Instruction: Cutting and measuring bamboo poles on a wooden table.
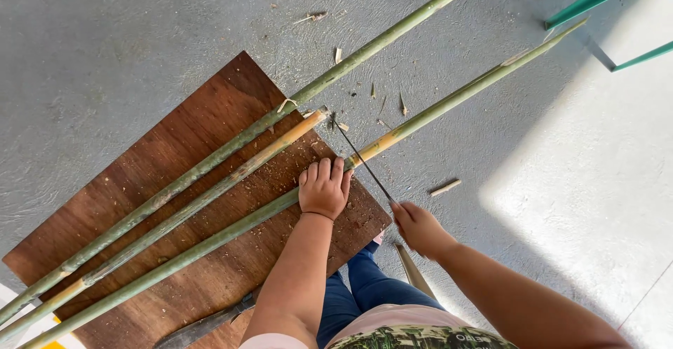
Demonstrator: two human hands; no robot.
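Bamboo pole (420,121) at frame centre: I'm pressing it onto the brown board (140,174) with my left hand (324,189) closed over it, my right hand (418,228) gripping the thin saw blade (361,158), cut barely begun, sawdust already scattered.

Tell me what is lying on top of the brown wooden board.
On the brown wooden board lie three green bamboo poles, sawdust and a dark blade near its edge. The left hand presses the nearest pole, hiding that part. The right hand holds a thin saw.

Bare forearms, blue jeans (364,289), and a pale pink top (392,321) (dark green print across its front).
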